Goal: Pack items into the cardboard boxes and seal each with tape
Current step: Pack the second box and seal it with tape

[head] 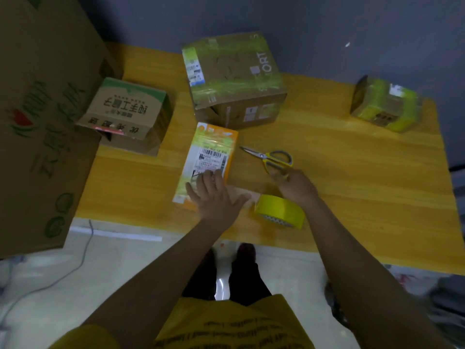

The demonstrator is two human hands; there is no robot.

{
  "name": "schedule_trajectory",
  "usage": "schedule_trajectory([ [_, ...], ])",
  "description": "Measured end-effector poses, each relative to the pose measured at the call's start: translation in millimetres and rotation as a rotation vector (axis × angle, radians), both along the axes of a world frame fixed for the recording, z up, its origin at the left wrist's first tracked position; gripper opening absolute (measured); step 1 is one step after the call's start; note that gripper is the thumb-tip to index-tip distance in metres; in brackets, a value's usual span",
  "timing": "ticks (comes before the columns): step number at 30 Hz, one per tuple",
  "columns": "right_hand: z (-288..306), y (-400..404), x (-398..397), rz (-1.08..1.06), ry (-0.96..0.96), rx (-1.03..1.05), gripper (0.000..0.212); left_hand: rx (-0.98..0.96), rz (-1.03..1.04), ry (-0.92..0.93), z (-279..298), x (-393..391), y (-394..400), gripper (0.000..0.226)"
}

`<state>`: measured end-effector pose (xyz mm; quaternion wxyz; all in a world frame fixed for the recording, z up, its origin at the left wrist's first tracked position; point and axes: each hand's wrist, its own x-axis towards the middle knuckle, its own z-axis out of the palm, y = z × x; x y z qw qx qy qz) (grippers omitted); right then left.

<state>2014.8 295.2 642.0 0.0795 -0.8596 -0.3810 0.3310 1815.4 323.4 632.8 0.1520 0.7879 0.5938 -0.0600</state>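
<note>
A small orange box [214, 152] with a white shipping label lies flat on the wooden table [364, 177]. My left hand [214, 195] presses flat on its near end, fingers spread. A strip of tape runs from the box's near edge to a yellow tape roll [279, 210] lying just right of that hand. My right hand [295, 185] reaches over the roll, its fingers curled on the lower handle loop of the yellow-and-grey scissors [269, 157]. The scissors lie on the table with blades pointing left toward the box.
A large taped carton [234, 81] stands behind the orange box. A brown box with a green top [128, 114] sits at the left, a small taped parcel [385, 107] at the far right. A very big cardboard box [37, 109] leans at the table's left edge.
</note>
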Motion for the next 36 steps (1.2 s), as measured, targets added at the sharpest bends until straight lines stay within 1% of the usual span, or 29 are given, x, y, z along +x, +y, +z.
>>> schedule_trajectory([
  [1,-8,9,7,0.012,-0.093,0.068,0.043,-0.01,0.03,-0.017,-1,3,-2,0.103],
  [2,-16,17,13,0.071,-0.156,0.101,0.037,0.011,0.059,-0.024,0,6,-4,0.109],
  [4,-32,32,22,0.244,-0.215,0.051,0.04,0.026,0.102,-0.018,-5,11,-10,0.119],
  [5,-40,38,25,0.33,-0.243,0.008,0.042,-0.014,0.129,-0.01,-5,14,-12,0.123],
  [6,-46,41,28,0.388,-0.289,-0.012,0.045,-0.037,0.131,-0.01,-6,16,-14,0.125],
  [9,-57,49,34,0.51,-0.38,-0.032,0.045,-0.026,0.133,0.035,-4,19,-14,0.124],
  [11,-60,54,39,0.542,-0.351,-0.068,0.044,-0.018,0.156,0.059,-6,20,-12,0.128],
  [13,-59,60,44,0.545,-0.264,-0.038,0.041,-0.004,0.168,0.082,-12,20,-12,0.132],
  [15,-49,65,48,0.538,-0.129,0.033,0.039,0.005,0.154,0.058,-15,21,-14,0.133],
  [17,-30,71,54,0.525,0.026,0.031,0.044,-0.005,0.148,-0.009,-13,19,-14,0.134],
  [19,-5,78,59,0.574,0.127,-0.015,0.05,0.006,0.156,-0.102,-11,15,-14,0.129],
  [20,9,80,60,0.624,0.127,-0.046,0.052,0.002,0.159,-0.146,-9,11,-12,0.119],
  [21,26,82,60,0.698,0.078,-0.107,0.056,-0.008,0.165,-0.19,-7,8,-11,0.104],
  [22,42,84,57,0.806,-0.035,-0.194,0.064,-0.01,0.178,-0.239,-6,3,-10,0.088],
  [23,57,87,51,0.926,-0.17,-0.293,0.075,-0.001,0.19,-0.285,-4,-2,-8,0.077],
  [24,69,88,44,1.027,-0.27,-0.403,0.083,0.017,0.193,-0.316,-4,-7,-8,0.072],
  [25,77,90,37,1.105,-0.314,-0.506,0.085,0.036,0.182,-0.328,-3,-12,-7,0.071],
  [27,85,96,21,1.21,-0.345,-0.69,0.075,0.037,0.14,-0.319,-3,-16,-6,0.073],
  [29,85,105,4,1.28,-0.402,-0.811,0.069,0.024,0.112,-0.304,-3,-17,-5,0.069],
  [30,85,110,-5,1.315,-0.44,-0.846,0.071,0.028,0.107,-0.302,-2,-16,-6,0.067],
  [31,82,116,-13,1.338,-0.457,-0.877,0.079,0.035,0.105,-0.302,-2,-16,-6,0.067],
  [33,73,126,-27,1.384,-0.451,-0.923,0.103,0.039,0.109,-0.3,-2,-16,-7,0.067],
  [34,70,128,-34,1.41,-0.459,-0.91,0.104,0.04,0.109,-0.293,-2,-16,-6,0.067],
  [35,70,129,-39,1.451,-0.462,-0.855,0.095,0.041,0.111,-0.289,-3,-17,-6,0.069],
  [36,67,130,-41,1.498,-0.469,-0.769,0.079,0.042,0.113,-0.288,-2,-17,-7,0.073],
])
